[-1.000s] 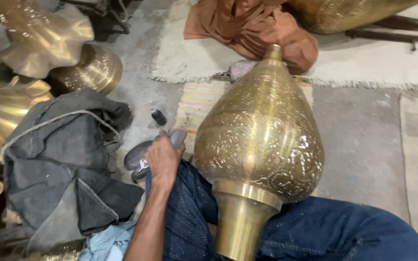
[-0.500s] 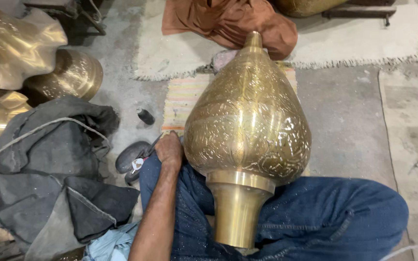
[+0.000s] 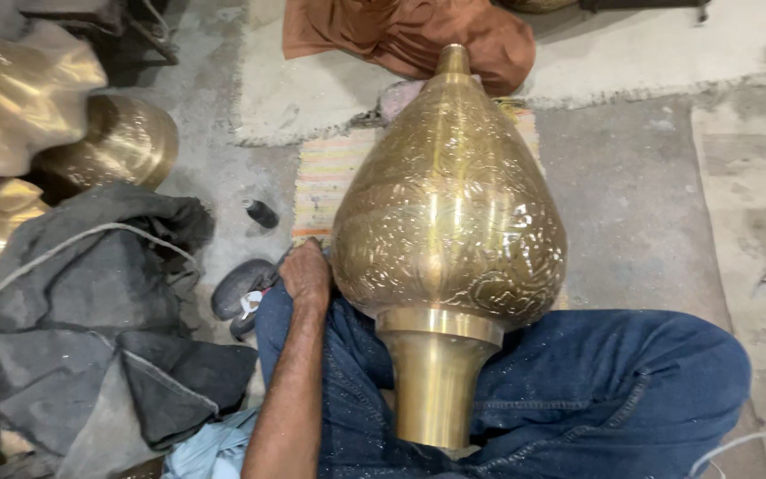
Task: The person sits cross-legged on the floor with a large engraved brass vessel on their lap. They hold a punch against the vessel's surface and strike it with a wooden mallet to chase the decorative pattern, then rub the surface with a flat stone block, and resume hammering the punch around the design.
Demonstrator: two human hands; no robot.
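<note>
There was only one view. The camera sat on the person's head and looked almost straight down, close in. The left hand (image 3: 305,273) was just left of the middle. The big brass vase (image 3: 449,213) beside that hand filled the middle of the view.

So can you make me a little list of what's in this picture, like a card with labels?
Big thing: engraved brass vessel, teardrop-shaped, lying across the person's lap
Left hand: resting against the vessel's side; its grip is hidden
Right hand: not in view
Legs: blue jeans
Beside the hand: dark rounded tool on the floor
Left side: dark grey cloth, more brass pieces
Top: orange-brown cloth
Under the vessel: striped mat
</note>
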